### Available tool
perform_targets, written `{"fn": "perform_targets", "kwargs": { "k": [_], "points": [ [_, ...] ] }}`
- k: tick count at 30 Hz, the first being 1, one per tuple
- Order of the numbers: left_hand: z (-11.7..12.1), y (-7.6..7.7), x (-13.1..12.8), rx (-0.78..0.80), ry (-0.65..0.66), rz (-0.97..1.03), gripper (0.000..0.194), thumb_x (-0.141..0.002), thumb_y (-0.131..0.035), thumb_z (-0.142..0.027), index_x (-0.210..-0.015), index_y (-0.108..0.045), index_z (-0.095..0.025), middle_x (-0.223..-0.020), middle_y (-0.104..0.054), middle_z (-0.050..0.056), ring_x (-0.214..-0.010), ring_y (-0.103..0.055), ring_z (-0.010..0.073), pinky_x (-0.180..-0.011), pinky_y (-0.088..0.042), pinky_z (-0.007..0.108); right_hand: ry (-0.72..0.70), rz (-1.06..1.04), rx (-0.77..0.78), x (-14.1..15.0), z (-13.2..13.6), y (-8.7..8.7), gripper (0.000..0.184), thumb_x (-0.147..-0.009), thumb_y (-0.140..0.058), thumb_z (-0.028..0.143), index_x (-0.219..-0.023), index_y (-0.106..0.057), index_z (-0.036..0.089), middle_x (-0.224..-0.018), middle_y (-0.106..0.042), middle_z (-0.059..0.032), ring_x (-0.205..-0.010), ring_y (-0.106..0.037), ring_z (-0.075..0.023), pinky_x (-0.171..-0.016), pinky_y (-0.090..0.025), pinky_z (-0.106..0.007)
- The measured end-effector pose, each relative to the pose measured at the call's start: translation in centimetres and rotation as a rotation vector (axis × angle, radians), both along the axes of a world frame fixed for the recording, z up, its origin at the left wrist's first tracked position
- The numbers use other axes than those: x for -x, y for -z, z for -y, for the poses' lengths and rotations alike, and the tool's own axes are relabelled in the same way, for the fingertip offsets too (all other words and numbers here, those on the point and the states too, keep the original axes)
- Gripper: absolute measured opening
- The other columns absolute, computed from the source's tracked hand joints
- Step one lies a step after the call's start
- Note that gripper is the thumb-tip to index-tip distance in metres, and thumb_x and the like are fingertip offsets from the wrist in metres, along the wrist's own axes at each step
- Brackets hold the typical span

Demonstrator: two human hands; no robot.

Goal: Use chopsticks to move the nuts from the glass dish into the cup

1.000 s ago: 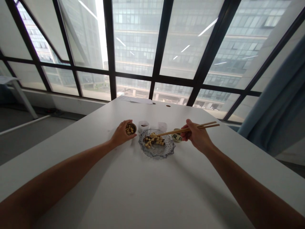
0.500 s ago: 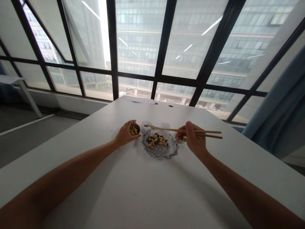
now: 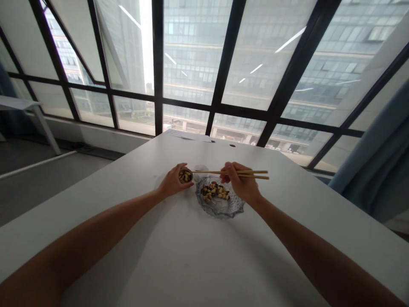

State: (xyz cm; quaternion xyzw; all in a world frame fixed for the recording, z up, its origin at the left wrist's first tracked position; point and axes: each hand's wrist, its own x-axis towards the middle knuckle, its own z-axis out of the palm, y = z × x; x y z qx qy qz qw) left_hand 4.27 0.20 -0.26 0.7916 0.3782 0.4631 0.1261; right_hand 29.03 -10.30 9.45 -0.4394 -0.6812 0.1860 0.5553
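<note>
My left hand (image 3: 175, 181) is wrapped round a small round cup (image 3: 185, 182) that holds pale and dark nut-like pieces (image 3: 185, 175). In my right hand (image 3: 240, 181) is a pair of wooden chopsticks (image 3: 211, 172), held level and pointing left. Their tips reach the rim of the cup; whether anything sits between them I cannot make out. Below the chopsticks stands a scalloped clear glass bowl (image 3: 220, 212), with more of the same pieces (image 3: 214, 192) heaped in its middle. My right hand hangs above the bowl's right rear rim.
Behind the bowl stands a clear container (image 3: 200, 168), partly hidden. Papers (image 3: 188, 136) lie at the far end of the white table (image 3: 179, 256), near a round brown spot (image 3: 232, 146). Black-framed windows rise beyond, and a blue curtain (image 3: 370, 162) hangs at the right.
My right hand has moved left with the chopsticks, bringing their tips from above the clear container to the cup. The dark and pale piece at the tips no longer shows. My left hand keeps its hold.
</note>
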Motion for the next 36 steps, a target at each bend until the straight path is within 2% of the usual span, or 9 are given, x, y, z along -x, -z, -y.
{"fn": "perform_targets", "kwargs": {
  "k": [4, 9, 11, 16, 21, 24, 27, 30, 36],
  "points": [
    [-0.2, 0.1, -0.1, 0.016, -0.037, 0.012, 0.075, -0.07, -0.083, -0.045, -0.132, -0.049, -0.021, -0.122, -0.07, 0.011, -0.109, -0.069, 0.0262, -0.1, -0.054, 0.043, 0.105, -0.113, 0.042, -3.1, 1.5, 0.1, 0.06, -0.083, -0.061, 0.077, -0.068, -0.067, 0.019, -0.054, -0.066, -0.0036, -0.041, -0.058, -0.0139, -0.039, -0.047, -0.024],
    [-0.4, 0.1, 0.0, 0.068, -0.084, 0.042, 0.072, -0.072, -0.08, -0.048, -0.131, -0.05, -0.02, -0.114, -0.072, 0.011, -0.104, -0.071, 0.0262, -0.095, -0.057, 0.043, 0.016, 0.124, 0.149, -5.2, 2.3, 1.6, 0.055, -0.086, -0.064, 0.069, -0.068, -0.071, 0.018, -0.061, -0.071, -0.0065, -0.051, -0.065, -0.0164, -0.047, -0.052, -0.025],
    [-0.5, 0.1, 0.1, 0.107, -0.108, 0.052, 0.071, -0.073, -0.078, -0.05, -0.13, -0.05, -0.019, -0.111, -0.073, 0.012, -0.1, -0.072, 0.0258, -0.092, -0.058, 0.043, 0.019, 0.156, 0.141, -5.6, 2.4, 2.1, 0.055, -0.088, -0.062, 0.069, -0.068, -0.072, 0.018, -0.06, -0.07, -0.0065, -0.051, -0.065, -0.017, -0.049, -0.054, -0.027],
    [-0.6, 0.2, 0.1, 0.163, -0.126, 0.06, 0.073, -0.073, -0.077, -0.054, -0.131, -0.05, -0.018, -0.109, -0.074, 0.012, -0.095, -0.073, 0.0254, -0.089, -0.059, 0.043, 0.09, 0.039, 0.1, -5.7, 2.5, 2.4, 0.057, -0.087, -0.06, 0.072, -0.072, -0.072, 0.018, -0.059, -0.07, -0.0063, -0.048, -0.065, -0.0184, -0.045, -0.053, -0.028],
    [-0.6, 0.1, 0.2, 0.179, -0.144, 0.045, 0.073, -0.074, -0.076, -0.055, -0.131, -0.051, -0.019, -0.109, -0.074, 0.012, -0.095, -0.073, 0.0258, -0.09, -0.059, 0.043, 0.028, 0.201, 0.059, -5.1, 2.7, 2.6, 0.053, -0.092, -0.059, 0.065, -0.065, -0.07, 0.02, -0.06, -0.069, -0.0056, -0.052, -0.065, -0.0172, -0.051, -0.053, -0.027],
    [-0.6, 0.1, 0.2, 0.181, -0.14, 0.044, 0.072, -0.074, -0.076, -0.054, -0.132, -0.051, -0.019, -0.108, -0.074, 0.012, -0.096, -0.073, 0.0261, -0.089, -0.059, 0.042, 0.01, 0.212, 0.07, -4.8, 2.9, 3.0, 0.049, -0.091, -0.062, 0.063, -0.066, -0.071, 0.021, -0.061, -0.07, -0.005, -0.052, -0.064, -0.0168, -0.051, -0.052, -0.026],
    [-0.5, 0.0, 0.2, 0.187, -0.142, 0.044, 0.073, -0.074, -0.077, -0.055, -0.131, -0.051, -0.019, -0.108, -0.074, 0.012, -0.095, -0.072, 0.0262, -0.088, -0.059, 0.043, 0.023, 0.112, 0.091, -4.7, 2.8, 3.2, 0.05, -0.086, -0.065, 0.068, -0.066, -0.071, 0.021, -0.061, -0.07, -0.0055, -0.049, -0.065, -0.0178, -0.048, -0.052, -0.028],
    [-0.5, 0.0, 0.2, 0.191, -0.159, 0.031, 0.074, -0.074, -0.076, -0.056, -0.132, -0.051, -0.018, -0.11, -0.073, 0.013, -0.096, -0.072, 0.0267, -0.088, -0.058, 0.044, 0.08, -0.086, 0.119, -4.9, 2.4, 3.2, 0.056, -0.081, -0.065, 0.075, -0.068, -0.068, 0.02, -0.057, -0.069, -0.0056, -0.044, -0.063, -0.0181, -0.042, -0.049, -0.028],
    [-0.7, 0.4, 0.2, 0.159, -0.232, 0.027, 0.068, -0.075, -0.075, -0.052, -0.13, -0.052, -0.019, -0.11, -0.074, 0.014, -0.094, -0.072, 0.0268, -0.088, -0.058, 0.044, 0.134, -0.351, 0.201, -6.4, 0.8, 3.7, 0.063, -0.068, -0.072, 0.08, -0.07, -0.065, 0.018, -0.052, -0.067, -0.005, -0.037, -0.059, -0.0166, -0.037, -0.048, -0.027]
  ]
}}
